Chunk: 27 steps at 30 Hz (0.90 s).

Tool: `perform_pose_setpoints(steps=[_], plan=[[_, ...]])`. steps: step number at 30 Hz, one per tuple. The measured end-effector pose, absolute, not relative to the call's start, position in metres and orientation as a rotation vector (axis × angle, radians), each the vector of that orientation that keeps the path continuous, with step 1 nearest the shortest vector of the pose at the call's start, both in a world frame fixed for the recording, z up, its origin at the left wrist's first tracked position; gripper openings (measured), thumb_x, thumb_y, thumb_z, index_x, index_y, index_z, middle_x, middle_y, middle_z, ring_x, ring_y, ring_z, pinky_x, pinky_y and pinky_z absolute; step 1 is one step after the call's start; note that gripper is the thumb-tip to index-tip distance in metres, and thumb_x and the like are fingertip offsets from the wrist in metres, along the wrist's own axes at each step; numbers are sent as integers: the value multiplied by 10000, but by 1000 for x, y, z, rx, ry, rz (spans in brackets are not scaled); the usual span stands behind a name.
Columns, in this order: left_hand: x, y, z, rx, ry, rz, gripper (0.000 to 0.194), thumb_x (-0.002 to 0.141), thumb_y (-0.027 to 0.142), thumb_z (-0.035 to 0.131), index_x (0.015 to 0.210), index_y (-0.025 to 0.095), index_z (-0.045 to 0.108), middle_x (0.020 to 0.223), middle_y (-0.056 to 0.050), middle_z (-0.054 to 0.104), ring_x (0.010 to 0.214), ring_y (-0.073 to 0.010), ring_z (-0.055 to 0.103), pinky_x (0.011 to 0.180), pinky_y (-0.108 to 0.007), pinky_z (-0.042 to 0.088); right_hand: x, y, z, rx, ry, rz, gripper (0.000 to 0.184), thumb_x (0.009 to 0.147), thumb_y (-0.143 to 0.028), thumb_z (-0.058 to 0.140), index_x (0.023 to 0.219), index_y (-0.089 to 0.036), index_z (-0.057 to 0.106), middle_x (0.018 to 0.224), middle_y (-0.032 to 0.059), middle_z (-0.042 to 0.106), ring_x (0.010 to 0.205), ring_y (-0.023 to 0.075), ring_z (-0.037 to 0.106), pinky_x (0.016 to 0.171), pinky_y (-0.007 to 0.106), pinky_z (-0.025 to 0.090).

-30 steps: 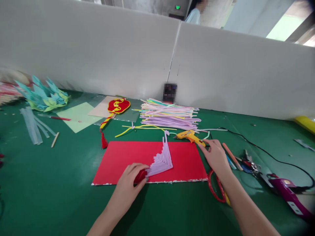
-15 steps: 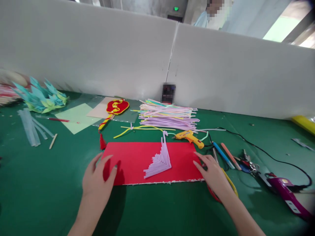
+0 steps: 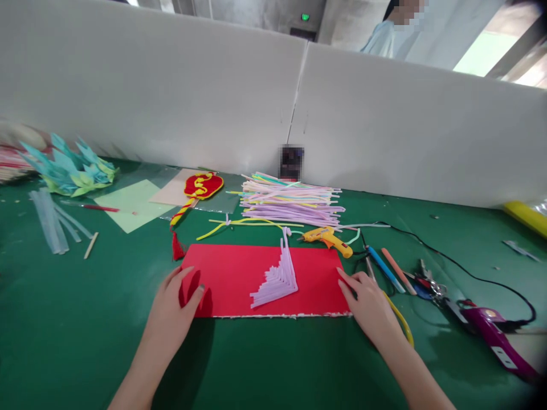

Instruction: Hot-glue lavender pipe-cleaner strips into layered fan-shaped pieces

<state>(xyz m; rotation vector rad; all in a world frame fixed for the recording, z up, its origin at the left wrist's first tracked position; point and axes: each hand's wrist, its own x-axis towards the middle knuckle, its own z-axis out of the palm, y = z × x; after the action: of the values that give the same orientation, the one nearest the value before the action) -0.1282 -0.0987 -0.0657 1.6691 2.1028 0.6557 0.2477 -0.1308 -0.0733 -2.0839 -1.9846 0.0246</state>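
A red foam board with a ragged white front edge lies on the green table. On it rests a lilac piece made of pipe cleaners laid in nested V shapes, with a curled tip past the board's back edge. My left hand is at the board's left edge, thumb and index finger apart over the red surface. At the right edge is my right hand, its thumb and fingers also spread. Whether the lower fingers touch the board is hidden. Neither hand touches the lilac piece.
Behind the board lie a pipe cleaner bundle and a yellow glue gun. A red-and-yellow fan ornament sits at back left. Partly hidden scissors, keys and a purple corded tool are right. A white partition stands behind.
The red board has shifted slightly away from me with the lilac piece on it. My hands have closed in a little on its side edges. A person beyond the partition has moved right.
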Motion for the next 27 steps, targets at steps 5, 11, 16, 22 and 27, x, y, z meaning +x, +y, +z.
perform_pose_setpoints(steps=[5, 11, 16, 22, 27], plan=[[-124, -90, -61, 1690, 2082, 639, 506, 796, 439, 420, 1216, 163, 477, 1307, -120, 420, 1226, -274, 383, 989, -421, 369, 249, -133, -74, -2113, -1970, -8, 387, 881, -333, 346, 1133, -205, 611, 828, 77, 547, 772, 209, 545, 718, 339, 445], [-120, -87, -59, 1671, 2092, 605, 492, 805, 423, 407, 1218, 163, 471, 1320, -120, 405, 1225, -282, 385, 977, -419, 383, 249, -130, -79, -2094, -1946, -59, 393, 883, -324, 332, 1148, -214, 600, 824, 77, 532, 769, 212, 539, 694, 336, 442], [-118, -89, -70, 1763, 2093, 670, 478, 813, 413, 392, 1198, 146, 487, 1320, -132, 389, 1223, -281, 382, 1008, -428, 352, 248, -128, -82, -2086, -1933, -70, 393, 880, -304, 325, 1157, -207, 587, 833, 81, 521, 813, 226, 533, 726, 351, 439], [-120, -90, -87, 1891, 2098, 696, 437, 852, 381, 350, 1198, 149, 481, 1343, -141, 344, 1241, -297, 353, 1013, -452, 340, 255, -145, -74, -2132, -1832, -190, 353, 856, -282, 348, 1118, -194, 567, 970, 113, 533, 847, 245, 522, 748, 382, 437], [-121, -90, -89, 1885, 2104, 692, 438, 849, 389, 357, 1206, 167, 477, 1347, -129, 346, 1243, -297, 351, 1007, -453, 351, 273, -165, -76, -2276, -1733, -252, 386, 819, -373, 402, 1137, -190, 522, 915, 114, 533, 813, 265, 533, 700, 387, 453]])
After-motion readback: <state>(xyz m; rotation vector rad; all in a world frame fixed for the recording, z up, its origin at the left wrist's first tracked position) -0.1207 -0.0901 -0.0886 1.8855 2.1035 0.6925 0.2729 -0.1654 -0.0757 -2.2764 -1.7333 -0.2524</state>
